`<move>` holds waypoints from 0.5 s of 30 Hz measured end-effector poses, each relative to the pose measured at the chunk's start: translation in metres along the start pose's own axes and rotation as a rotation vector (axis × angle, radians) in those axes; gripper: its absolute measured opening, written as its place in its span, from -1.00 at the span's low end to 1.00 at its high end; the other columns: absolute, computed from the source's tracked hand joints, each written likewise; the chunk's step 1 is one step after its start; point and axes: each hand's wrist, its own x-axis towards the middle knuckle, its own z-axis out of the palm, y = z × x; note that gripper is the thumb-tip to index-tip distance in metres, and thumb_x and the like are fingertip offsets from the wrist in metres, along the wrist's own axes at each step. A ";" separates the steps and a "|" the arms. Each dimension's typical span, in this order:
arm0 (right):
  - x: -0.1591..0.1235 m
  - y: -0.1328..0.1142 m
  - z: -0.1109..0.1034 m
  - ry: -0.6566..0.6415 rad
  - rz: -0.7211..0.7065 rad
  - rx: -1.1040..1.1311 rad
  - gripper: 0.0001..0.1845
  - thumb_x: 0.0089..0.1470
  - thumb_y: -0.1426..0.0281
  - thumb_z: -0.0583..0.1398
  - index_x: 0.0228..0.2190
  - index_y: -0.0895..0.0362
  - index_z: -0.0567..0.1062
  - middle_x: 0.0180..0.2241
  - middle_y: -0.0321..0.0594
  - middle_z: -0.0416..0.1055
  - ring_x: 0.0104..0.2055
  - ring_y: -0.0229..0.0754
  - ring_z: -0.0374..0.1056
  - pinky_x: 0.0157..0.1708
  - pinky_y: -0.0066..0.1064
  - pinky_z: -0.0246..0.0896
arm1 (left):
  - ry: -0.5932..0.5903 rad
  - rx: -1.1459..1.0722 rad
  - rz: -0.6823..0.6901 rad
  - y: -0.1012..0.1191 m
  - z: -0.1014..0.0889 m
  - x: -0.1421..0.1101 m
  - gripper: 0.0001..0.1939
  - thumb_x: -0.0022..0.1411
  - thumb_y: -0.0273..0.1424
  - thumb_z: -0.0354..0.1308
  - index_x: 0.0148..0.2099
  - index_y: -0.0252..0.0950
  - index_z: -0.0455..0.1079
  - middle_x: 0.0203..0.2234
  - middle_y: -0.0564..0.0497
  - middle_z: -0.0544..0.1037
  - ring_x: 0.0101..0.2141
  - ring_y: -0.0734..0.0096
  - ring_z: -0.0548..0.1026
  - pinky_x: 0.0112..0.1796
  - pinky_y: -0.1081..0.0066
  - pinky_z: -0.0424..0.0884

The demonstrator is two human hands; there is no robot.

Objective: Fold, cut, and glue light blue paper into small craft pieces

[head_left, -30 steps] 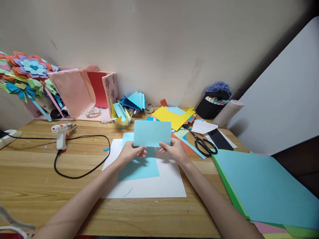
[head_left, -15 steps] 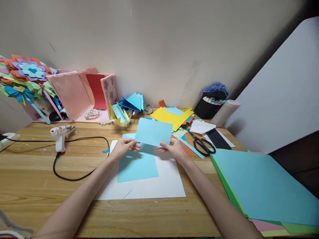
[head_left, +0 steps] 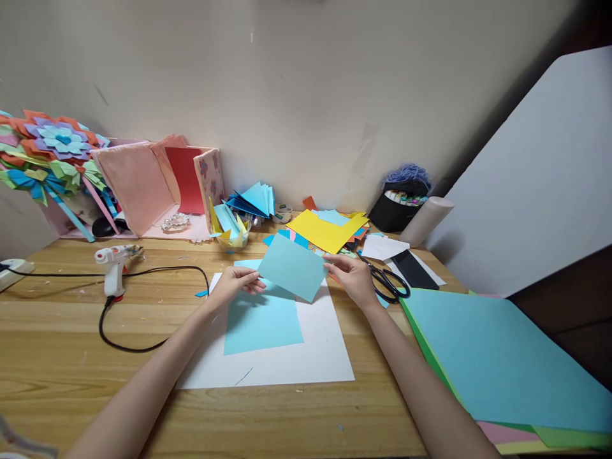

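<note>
A light blue sheet of paper (head_left: 292,266) is held up, tilted, between my two hands. My left hand (head_left: 238,280) pinches its left corner with thumb and fingers. At the opposite corner, my right hand (head_left: 351,275) grips the sheet between thumb and fingertips. Below it, a larger light blue sheet (head_left: 262,328) lies flat on a white sheet (head_left: 325,357), partly covered by the held paper and its shadow. A short dark line marks the white sheet near its front edge.
Black-handled scissors (head_left: 389,285) lie just right of my right hand. A glue gun (head_left: 115,268) with a looping black cord stands at left. Yellow paper (head_left: 327,231) and scraps lie behind. Large coloured sheets (head_left: 502,357) are stacked at right. A pink box (head_left: 138,191) stands against the wall.
The held paper has turned clockwise, its right side dipping toward me. My right hand has shifted right and up to its right corner. My left hand keeps its pinch.
</note>
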 end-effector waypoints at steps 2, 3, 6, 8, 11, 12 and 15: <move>-0.004 0.000 0.004 0.049 -0.091 -0.100 -0.77 -0.10 0.33 0.22 -0.32 0.13 0.54 -0.33 -0.17 0.51 -0.31 -0.12 0.42 -0.26 -0.29 0.35 | 0.078 -0.078 0.001 -0.003 0.003 0.001 -0.66 -0.07 -0.17 0.22 -0.40 -0.39 0.42 -0.44 -0.14 0.57 -0.42 0.30 0.52 -0.37 0.37 0.41; -0.005 0.000 0.007 0.054 -0.133 -0.138 -0.78 -0.08 0.33 0.21 -0.32 0.12 0.54 -0.33 -0.18 0.51 -0.33 -0.13 0.42 -0.27 -0.29 0.35 | 0.117 -0.116 -0.005 -0.006 0.004 0.003 -0.65 -0.07 -0.15 0.22 -0.39 -0.38 0.41 -0.43 -0.14 0.56 -0.41 0.31 0.52 -0.34 0.36 0.41; -0.010 -0.002 0.012 -0.001 -0.238 -0.209 -0.80 -0.03 0.36 0.18 -0.30 0.07 0.53 -0.29 -0.21 0.50 -0.31 -0.14 0.42 -0.26 -0.29 0.36 | 0.213 -0.164 -0.026 -0.013 0.005 0.008 -0.61 -0.13 -0.11 0.24 -0.44 -0.37 0.38 -0.49 -0.08 0.54 -0.48 0.41 0.48 -0.39 0.40 0.40; -0.013 -0.004 0.017 -0.066 -0.267 -0.210 -0.79 -0.03 0.37 0.17 -0.29 0.04 0.52 -0.25 -0.22 0.49 -0.24 -0.12 0.40 -0.23 -0.27 0.35 | 0.257 -0.142 -0.017 -0.018 0.005 0.011 -0.59 -0.18 -0.09 0.25 -0.48 -0.37 0.36 -0.55 0.00 0.48 -0.59 0.51 0.40 -0.48 0.45 0.37; -0.017 -0.008 0.025 -0.144 -0.183 -0.113 -0.73 -0.03 0.38 0.17 -0.21 0.03 0.48 -0.17 -0.21 0.45 -0.22 -0.14 0.40 -0.19 -0.25 0.33 | 0.281 -0.127 0.018 -0.022 0.008 0.013 -0.58 -0.20 -0.07 0.23 -0.50 -0.36 0.32 -0.59 0.07 0.40 -0.63 0.57 0.33 -0.54 0.47 0.31; -0.018 -0.009 0.029 -0.162 -0.119 -0.056 -0.69 -0.03 0.38 0.18 -0.18 0.04 0.46 -0.17 -0.20 0.45 -0.23 -0.14 0.41 -0.20 -0.25 0.33 | 0.283 -0.125 0.026 -0.022 0.010 0.012 -0.58 -0.19 -0.07 0.22 -0.49 -0.35 0.32 -0.59 0.08 0.38 -0.61 0.55 0.33 -0.52 0.47 0.31; -0.021 -0.012 0.037 -0.227 0.129 0.119 -0.64 -0.10 0.36 0.22 -0.17 0.11 0.43 -0.23 -0.12 0.47 -0.18 -0.10 0.40 -0.24 -0.26 0.34 | 0.293 -0.081 0.052 -0.018 0.018 0.007 -0.64 -0.14 -0.11 0.19 -0.45 -0.33 0.31 -0.52 0.08 0.37 -0.49 0.49 0.36 -0.44 0.48 0.33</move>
